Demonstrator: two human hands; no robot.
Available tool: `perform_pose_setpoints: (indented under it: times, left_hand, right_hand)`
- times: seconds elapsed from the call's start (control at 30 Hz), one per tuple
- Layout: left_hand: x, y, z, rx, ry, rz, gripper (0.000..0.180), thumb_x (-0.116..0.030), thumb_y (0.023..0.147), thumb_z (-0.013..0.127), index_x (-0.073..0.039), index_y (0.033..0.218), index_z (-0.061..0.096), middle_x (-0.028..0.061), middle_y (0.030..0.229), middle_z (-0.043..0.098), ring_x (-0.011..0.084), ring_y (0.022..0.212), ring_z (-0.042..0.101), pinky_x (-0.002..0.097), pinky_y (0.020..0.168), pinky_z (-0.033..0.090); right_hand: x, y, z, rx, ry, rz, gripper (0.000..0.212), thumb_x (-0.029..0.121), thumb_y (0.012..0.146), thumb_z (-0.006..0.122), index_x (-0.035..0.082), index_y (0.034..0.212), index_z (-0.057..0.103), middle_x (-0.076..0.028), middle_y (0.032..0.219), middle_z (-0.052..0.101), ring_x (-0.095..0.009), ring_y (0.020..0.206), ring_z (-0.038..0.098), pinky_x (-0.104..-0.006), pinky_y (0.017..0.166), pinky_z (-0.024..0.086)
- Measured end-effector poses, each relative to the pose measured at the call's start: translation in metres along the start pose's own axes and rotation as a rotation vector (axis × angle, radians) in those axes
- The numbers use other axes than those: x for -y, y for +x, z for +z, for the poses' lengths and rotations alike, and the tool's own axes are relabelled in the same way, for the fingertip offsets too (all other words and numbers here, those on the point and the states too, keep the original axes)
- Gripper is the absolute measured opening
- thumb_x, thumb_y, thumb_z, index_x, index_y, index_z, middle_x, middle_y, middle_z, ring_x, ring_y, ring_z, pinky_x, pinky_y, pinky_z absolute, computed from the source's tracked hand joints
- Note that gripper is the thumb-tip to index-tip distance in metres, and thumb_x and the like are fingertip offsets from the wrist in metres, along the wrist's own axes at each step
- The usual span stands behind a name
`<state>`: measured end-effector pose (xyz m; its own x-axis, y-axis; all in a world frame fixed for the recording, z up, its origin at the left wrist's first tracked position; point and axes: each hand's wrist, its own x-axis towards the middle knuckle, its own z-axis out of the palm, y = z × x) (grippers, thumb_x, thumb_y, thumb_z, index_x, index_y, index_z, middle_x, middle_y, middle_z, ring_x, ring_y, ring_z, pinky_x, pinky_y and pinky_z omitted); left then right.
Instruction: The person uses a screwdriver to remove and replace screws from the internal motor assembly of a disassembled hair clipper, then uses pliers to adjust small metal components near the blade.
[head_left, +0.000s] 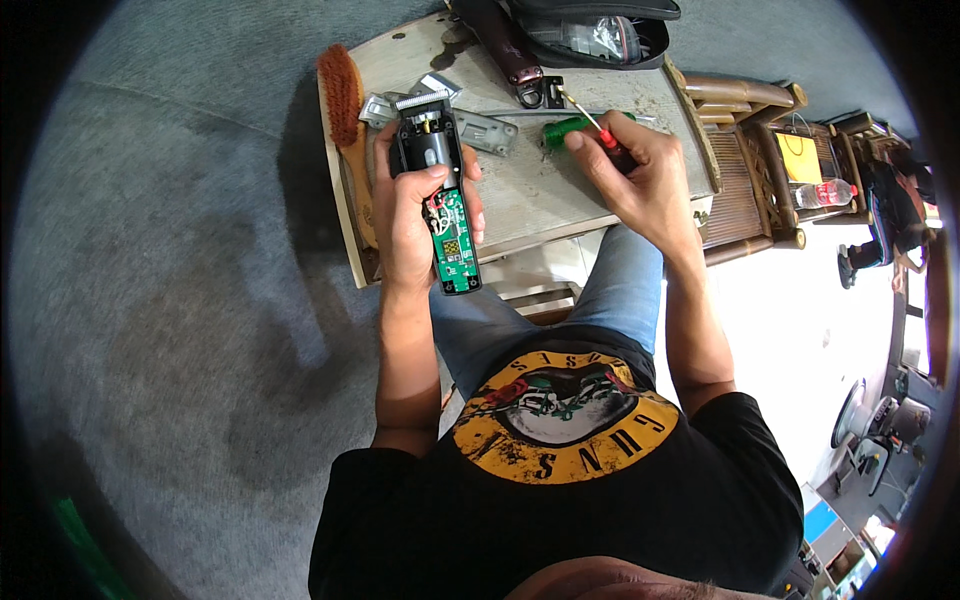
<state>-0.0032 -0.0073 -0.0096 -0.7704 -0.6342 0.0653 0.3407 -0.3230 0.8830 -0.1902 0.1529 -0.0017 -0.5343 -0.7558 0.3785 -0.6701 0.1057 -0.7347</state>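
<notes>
Left hand [408,215] grips the opened hair clipper [440,195], its long axis running near to far, blade end far; right hand [645,175], just right of it, pinches a red-handled screwdriver [598,127] over the small table [560,205]

1. Opened hair clipper [437,190]: glossy black plastic shell, green circuit board, toothed metal blade at 12 o'clock.
2. Brush [341,92]: wooden handle, rough reddish bristles.
3. Board [560,200]: worn, matt, stained wood.
4. Screwdriver [600,128]: shiny metal shaft.
</notes>
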Motion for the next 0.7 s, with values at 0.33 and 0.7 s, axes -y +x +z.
perform_pose_setpoints:
  times: [0.33, 0.7]
  left_hand:
    - [-0.0016, -0.0001, -0.0006, 0.007, -0.023, -0.008, 0.059, -0.017, 0.094, 0.052, -0.006, 0.145, 0.026, 0.0233, 0.096, 0.064, 0.0217, 0.055, 0.065, 0.0328, 0.043, 0.057]
    - [-0.0004, 0.0006, -0.0018, 0.0, -0.018, -0.022, 0.054, -0.018, 0.094, 0.053, -0.007, 0.14, 0.028, 0.022, 0.096, 0.064, 0.0213, 0.054, 0.064, 0.0321, 0.043, 0.056]
  right_hand:
    - [0.0071, 0.001, 0.0018, 0.096, -0.061, 0.0, 0.017, 0.022, 0.094, 0.074, 0.007, 0.102, 0.076, -0.015, 0.072, 0.068, -0.026, 0.053, 0.064, -0.0386, 0.054, 0.049]
    - [0.0019, 0.0042, 0.0049, 0.108, -0.274, -0.148, 0.02, 0.025, 0.094, 0.077, 0.007, 0.101, 0.075, -0.013, 0.08, 0.074, -0.029, 0.067, 0.072, -0.0405, 0.062, 0.055]
